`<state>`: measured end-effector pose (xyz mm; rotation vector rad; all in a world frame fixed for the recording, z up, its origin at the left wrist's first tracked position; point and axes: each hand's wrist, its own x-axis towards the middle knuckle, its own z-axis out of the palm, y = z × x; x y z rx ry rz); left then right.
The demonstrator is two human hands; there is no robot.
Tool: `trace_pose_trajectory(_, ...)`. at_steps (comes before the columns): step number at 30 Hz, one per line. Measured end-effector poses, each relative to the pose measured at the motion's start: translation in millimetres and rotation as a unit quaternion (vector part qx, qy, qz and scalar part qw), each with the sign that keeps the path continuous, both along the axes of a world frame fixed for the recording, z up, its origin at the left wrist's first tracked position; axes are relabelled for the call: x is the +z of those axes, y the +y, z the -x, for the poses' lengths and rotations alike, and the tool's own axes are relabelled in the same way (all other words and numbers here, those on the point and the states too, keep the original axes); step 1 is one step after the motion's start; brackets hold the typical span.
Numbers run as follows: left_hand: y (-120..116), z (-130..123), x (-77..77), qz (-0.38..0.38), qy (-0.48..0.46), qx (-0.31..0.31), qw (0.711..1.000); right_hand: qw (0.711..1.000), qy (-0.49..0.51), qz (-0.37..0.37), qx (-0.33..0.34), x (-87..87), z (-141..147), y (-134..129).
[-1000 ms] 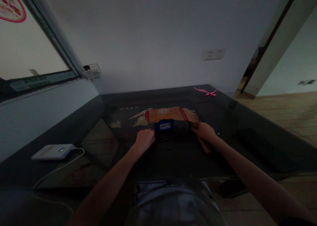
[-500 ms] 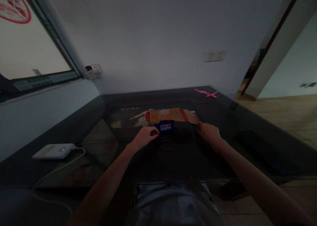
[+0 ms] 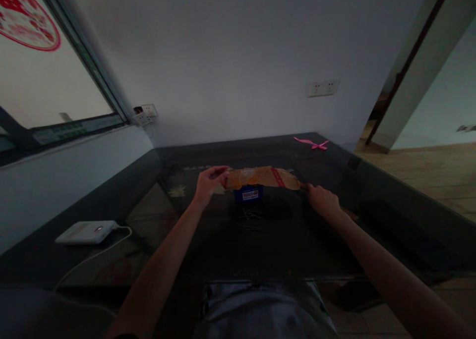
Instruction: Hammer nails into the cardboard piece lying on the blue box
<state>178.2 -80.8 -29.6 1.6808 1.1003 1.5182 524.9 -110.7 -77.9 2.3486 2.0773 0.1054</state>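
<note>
A long tan, patterned flat piece with a red band near its right end lies across a small blue box with a white label. My left hand is at the left end of the piece, its fingers closed on the edge. My right hand reaches its right end with fingers closed; the grip itself is dim and partly hidden. In front of the box, several thin needle-like sticks lie on the dark table.
A white power bank with a cable is at the left. A pink ribbon lies at the far right corner. A dark flat object rests at the right. Wall sockets are behind the table.
My left hand has moved up and away from the thin sticks to the left end of the patterned piece. My right hand stays at the right end.
</note>
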Motion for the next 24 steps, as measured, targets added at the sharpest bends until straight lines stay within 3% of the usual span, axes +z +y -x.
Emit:
trace_pose_trajectory(4,36,-10,1.8,-0.026,-0.066,0.051,0.996,1.000,0.014,-0.006,0.013,-0.8,-5,1)
trace_pose_trajectory(7,49,-18,-5.6,-0.043,-0.055,0.072,0.995,1.000,0.004,-0.006,0.023,-1.2,-7,2)
trace_pose_trajectory(14,49,-23,-23.5,-0.070,0.021,0.080,0.994,1.000,0.005,0.001,-0.001,-0.3,-9,4)
trace_pose_trajectory(24,52,-21,-29.8,-0.092,0.035,0.074,0.992,1.000,0.017,0.019,-0.010,2.1,-9,1)
